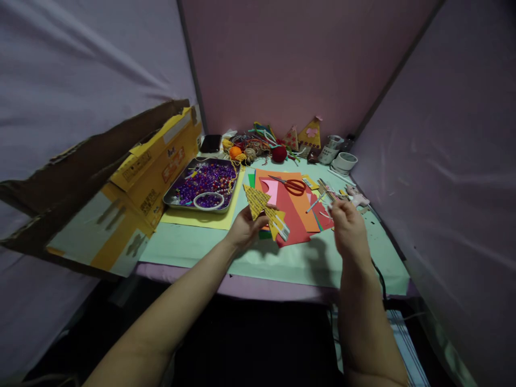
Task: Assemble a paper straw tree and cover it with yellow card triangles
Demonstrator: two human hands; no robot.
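Observation:
My left hand (246, 228) grips a yellow patterned paper cutout (258, 205), shaped like a stepped tree, with white strips at its lower end. The cutout is held above a red paper sheet (296, 228) and an orange paper sheet (288, 188). Red-handled scissors (293, 185) lie on the orange sheet, beyond the cutout. My right hand (350, 228) is raised to the right of the papers, its fingers bunched. Whether those fingers hold something small is hard to see. A small pink fabric figure (357, 197) lies just beyond that hand.
A metal tray (171, 198) of purple beads and a yellow cardboard box (157, 161) stand at the left. Yarn, a red ball (279, 153) and paper house shapes (309, 134) line the back. White rolls (345, 161) stand back right. Fabric walls surround the pale green tabletop (201, 248).

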